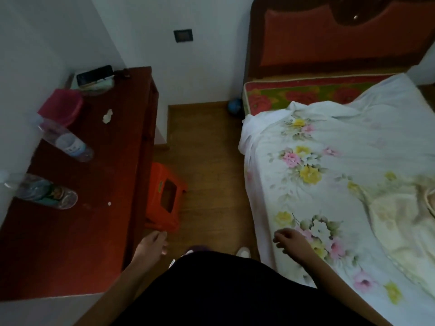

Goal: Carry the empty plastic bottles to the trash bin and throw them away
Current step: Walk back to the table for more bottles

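On the dark red desk (98, 208) against the left wall stand two clear plastic bottles, both near the wall side of the top and well apart from each other: the nearer bottle (44, 191) carries a green and orange label, and the farther bottle (67, 142) has a pale blue and white one. Behind the farther bottle sits what looks like a pink plastic tub (62, 105), though the dim, blurred view makes its shape hard to tell, and beyond that a black flat object (94, 74) lies on a small stack in the corner. A scrap of white paper (107, 116) lies on the desktop near the tub. The left hand (154, 242) hangs just beside the desk's front edge, fingers relaxed and holding nothing, well short of either bottle. The right hand (290, 241) hovers over the edge of the bed (353, 161), fingers loosely curled around nothing. An orange plastic stool (166, 198) stands on the wooden floor (211, 161), tucked partly under the desk, between desk and bed. A small blue ball (234, 105) rests on the floor by the bed's head end.
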{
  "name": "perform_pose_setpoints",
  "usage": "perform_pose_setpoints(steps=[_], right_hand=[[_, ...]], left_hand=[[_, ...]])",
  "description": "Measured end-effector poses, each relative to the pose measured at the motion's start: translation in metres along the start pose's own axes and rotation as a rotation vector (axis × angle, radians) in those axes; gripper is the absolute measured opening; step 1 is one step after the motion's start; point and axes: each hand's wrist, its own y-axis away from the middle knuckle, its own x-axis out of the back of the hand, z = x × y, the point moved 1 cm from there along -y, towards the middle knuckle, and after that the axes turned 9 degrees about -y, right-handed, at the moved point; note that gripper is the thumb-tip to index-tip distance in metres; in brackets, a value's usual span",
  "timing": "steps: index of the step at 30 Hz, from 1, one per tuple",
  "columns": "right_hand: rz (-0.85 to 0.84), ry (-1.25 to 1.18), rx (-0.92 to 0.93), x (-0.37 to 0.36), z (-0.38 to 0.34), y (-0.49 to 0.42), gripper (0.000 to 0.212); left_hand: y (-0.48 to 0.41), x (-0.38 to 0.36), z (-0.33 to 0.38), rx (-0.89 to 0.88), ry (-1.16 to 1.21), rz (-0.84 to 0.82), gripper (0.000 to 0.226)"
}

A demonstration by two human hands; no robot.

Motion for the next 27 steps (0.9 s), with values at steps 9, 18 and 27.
perform_pose_setpoints(steps=[9,18,27], right_hand=[[-0.088,0.064,0.135,0.015,-0.126,-0.087,0.014],[-0.165,0.168,0.219,-0.022,-0.224,-0.148,0.011],[-0.554,0.442,0.409,-0.158,-0.367,-0.186,0.024]], left_hand=[[-0.034,0.02,0.05,0.081,0.132,0.076,0.022],[-0.086,0.085,0.097,0.024,0.276,0.203,0.019],[-0.071,0.15,0.073,0.158,0.524,0.557,0.02]])
